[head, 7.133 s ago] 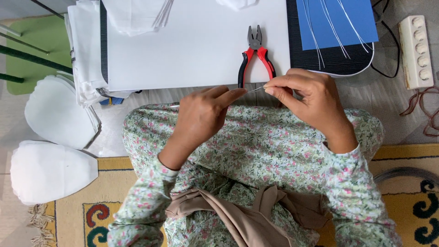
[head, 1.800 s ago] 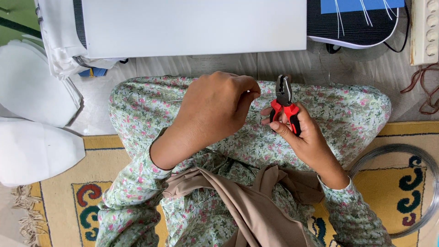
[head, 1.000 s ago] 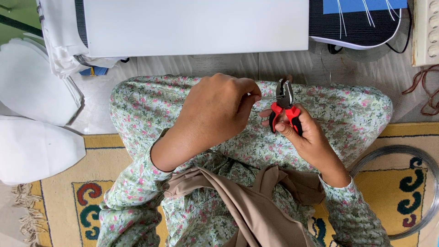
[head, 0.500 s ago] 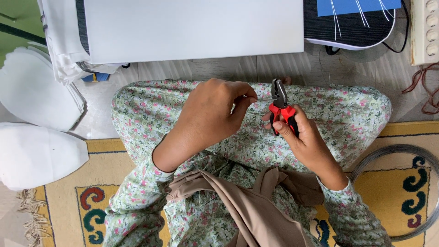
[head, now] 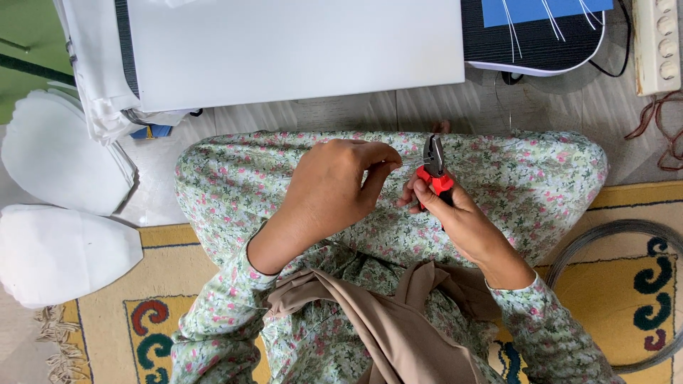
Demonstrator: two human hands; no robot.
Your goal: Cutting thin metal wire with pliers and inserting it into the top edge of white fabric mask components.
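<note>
Change: little; hands stay over the lap.
Right hand (head: 455, 213): gripping red-handled pliers (head: 435, 165).
Left hand (head: 334, 188): just left of pliers, pinching thin wire (head: 407, 163).

the wire (head: 407, 164) pinched by the left hand (head: 334, 188) is perhaps too thin to trace; pliers (head: 435, 165) handles hidden.

Pliers (head: 435, 162) right of left hand (head: 334, 188)

Green floral sleeves and dress, tan sash.
</note>
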